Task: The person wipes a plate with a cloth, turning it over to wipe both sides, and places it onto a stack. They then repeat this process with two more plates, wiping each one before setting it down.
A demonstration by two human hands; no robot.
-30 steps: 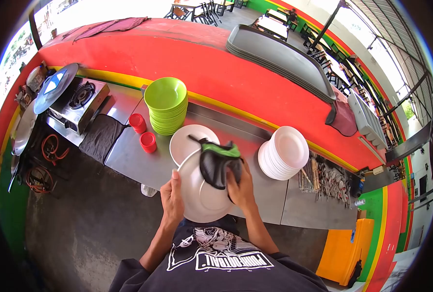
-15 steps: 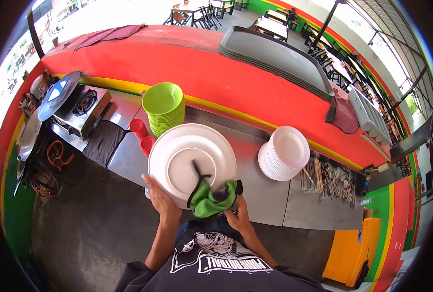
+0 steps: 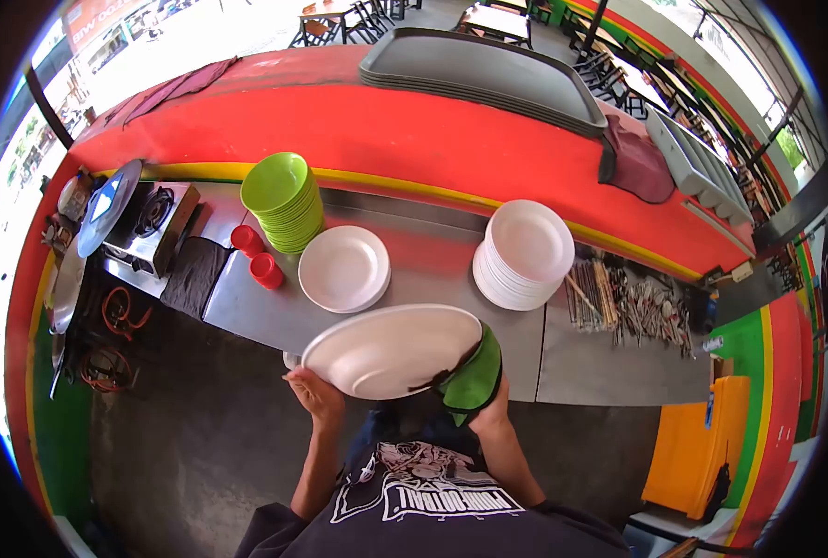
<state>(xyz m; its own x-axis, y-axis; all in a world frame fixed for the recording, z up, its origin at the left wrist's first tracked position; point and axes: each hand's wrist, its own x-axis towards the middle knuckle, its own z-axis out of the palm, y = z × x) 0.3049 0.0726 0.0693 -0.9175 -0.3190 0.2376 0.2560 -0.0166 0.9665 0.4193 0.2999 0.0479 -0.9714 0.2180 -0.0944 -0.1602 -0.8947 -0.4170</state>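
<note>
A white plate (image 3: 386,349) is held up in front of my body, tilted so that it looks like a narrow oval. My left hand (image 3: 319,395) grips its lower left rim. At the right rim, my right hand (image 3: 490,409) holds a green cloth (image 3: 473,377) with dark edging against the plate; the cloth hides most of those fingers. Just beyond the held plate, a short stack of white plates (image 3: 344,268) rests on the steel counter (image 3: 433,270). Farther right stands a taller stack of white plates (image 3: 528,246).
Left of the plates are stacked green bowls (image 3: 279,186), two red cups (image 3: 265,271), a dark cloth (image 3: 195,270) and a gas stove (image 3: 153,223). Cutlery (image 3: 651,312) lies at the right. Grey trays (image 3: 488,79) top the red ledge (image 3: 321,121); an orange bin (image 3: 698,456) stands lower right.
The held plate has tipped from facing up to an oblique angle and shifted lower, uncovering the short plate stack behind it. My right hand and the green cloth have moved right along the rim.
</note>
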